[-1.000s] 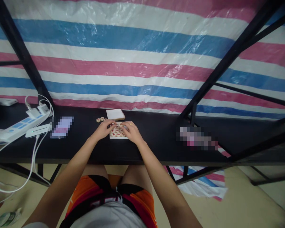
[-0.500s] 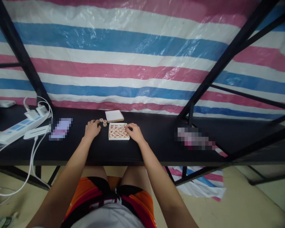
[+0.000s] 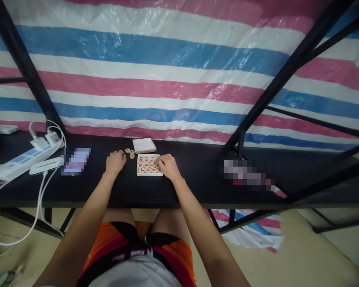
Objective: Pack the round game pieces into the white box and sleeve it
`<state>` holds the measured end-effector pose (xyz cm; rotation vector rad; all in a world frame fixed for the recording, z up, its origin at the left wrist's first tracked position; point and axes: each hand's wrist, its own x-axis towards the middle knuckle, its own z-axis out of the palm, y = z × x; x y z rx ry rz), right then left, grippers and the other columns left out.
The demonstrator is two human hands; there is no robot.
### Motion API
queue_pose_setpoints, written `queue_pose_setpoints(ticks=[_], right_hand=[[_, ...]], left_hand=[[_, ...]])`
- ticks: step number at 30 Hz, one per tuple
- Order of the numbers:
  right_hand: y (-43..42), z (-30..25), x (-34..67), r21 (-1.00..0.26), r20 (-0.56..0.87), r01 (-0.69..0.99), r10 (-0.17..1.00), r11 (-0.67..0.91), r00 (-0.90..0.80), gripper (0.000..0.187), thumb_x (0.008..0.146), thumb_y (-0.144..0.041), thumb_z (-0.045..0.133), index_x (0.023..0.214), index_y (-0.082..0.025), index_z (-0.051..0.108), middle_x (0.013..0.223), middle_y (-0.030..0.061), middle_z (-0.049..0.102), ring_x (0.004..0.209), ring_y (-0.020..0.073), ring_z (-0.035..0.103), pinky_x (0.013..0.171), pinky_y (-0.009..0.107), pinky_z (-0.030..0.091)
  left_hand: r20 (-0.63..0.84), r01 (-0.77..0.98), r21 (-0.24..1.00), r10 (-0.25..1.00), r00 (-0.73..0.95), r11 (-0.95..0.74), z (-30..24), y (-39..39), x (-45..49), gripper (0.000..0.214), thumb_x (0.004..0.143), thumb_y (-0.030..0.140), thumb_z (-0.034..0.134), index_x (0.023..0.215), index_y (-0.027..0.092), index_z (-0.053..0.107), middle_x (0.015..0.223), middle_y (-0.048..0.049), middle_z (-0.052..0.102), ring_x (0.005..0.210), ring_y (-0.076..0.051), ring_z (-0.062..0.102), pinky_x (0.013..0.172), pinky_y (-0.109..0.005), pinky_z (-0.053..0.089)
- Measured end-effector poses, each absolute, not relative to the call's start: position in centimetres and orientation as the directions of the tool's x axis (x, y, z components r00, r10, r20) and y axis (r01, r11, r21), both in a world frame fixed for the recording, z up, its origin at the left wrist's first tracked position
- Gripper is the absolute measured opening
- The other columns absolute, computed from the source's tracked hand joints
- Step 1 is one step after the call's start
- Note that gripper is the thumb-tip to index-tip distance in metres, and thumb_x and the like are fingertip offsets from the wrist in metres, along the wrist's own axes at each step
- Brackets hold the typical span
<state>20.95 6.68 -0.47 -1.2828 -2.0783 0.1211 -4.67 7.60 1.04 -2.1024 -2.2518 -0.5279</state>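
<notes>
A small white box sits on the black table, filled with rows of round xiangqi pieces marked with red characters. My right hand bends over the box's right side, its fingertips down on the pieces there; what they grip, if anything, is hidden. To the left, my left hand is closed, with a pale xiangqi piece at its fingertips. Three loose xiangqi pieces lie just beyond that hand. Behind the box rests its shallow white lid, inside facing up.
On the left are a white power strip with chargers and cables, a white flat device and a blurred phone-like item. A pixelated object lies at right. Black metal posts and a striped plastic sheet stand behind.
My right hand has shifted slightly left and farther over the box, its fingers closing down. My left fingers have drawn back a little toward me with the piece.
</notes>
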Motion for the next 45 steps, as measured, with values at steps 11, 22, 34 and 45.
queue_pose_setpoints(ticks=[11,22,34,45], right_hand=[[6.8,-0.5,21.0,-0.368,0.542,0.786,0.801,0.497,-0.253,0.028,0.093,-0.028,0.038,0.087,-0.02,0.064,0.088,0.0062,0.065,0.088,0.0212,0.052,0.081,0.033,0.038],[5.2,0.4,19.7,-0.318,0.628,0.545,0.603,0.776,-0.493,0.027,0.089,-0.021,0.045,0.113,-0.02,0.058,0.11,0.0078,0.064,0.103,0.0223,0.053,0.093,0.038,0.041],[5.8,-0.1,19.7,-0.448,0.63,0.539,0.679,0.714,-0.377,0.02,0.088,-0.026,0.049,0.102,-0.022,0.062,0.101,0.0062,0.066,0.098,0.0214,0.055,0.091,0.037,0.043],[8.8,-2.3,22.1,-0.617,0.513,0.649,0.853,0.446,-0.098,0.015,0.084,-0.028,0.051,0.09,-0.021,0.064,0.091,0.0041,0.067,0.086,0.0201,0.058,0.084,0.034,0.044]], left_hand=[[0.476,0.783,0.453,0.858,0.192,-0.427,1.7,7.2,-3.1,0.021,0.085,0.037,0.052,0.09,0.02,0.062,0.092,-0.0054,0.066,0.087,-0.02,0.058,0.08,-0.03,0.044],[0.533,0.57,0.43,0.707,0.466,-0.7,1.4,6.2,-0.5,0.025,0.087,0.04,0.054,0.076,0.017,0.055,0.075,-0.0008,0.059,0.077,-0.015,0.055,0.073,-0.027,0.042],[0.521,0.576,0.497,0.754,0.4,-0.649,2.0,5.8,-0.2,0.02,0.086,0.036,0.052,0.076,0.018,0.053,0.086,-0.0033,0.064,0.084,-0.017,0.058,0.077,-0.028,0.043],[0.359,0.928,0.294,0.926,0.117,-0.231,0.0,8.0,-3.0,0.03,0.086,0.025,0.045,0.113,0.019,0.058,0.116,-0.0101,0.058,0.1,-0.025,0.054,0.089,-0.038,0.044]])
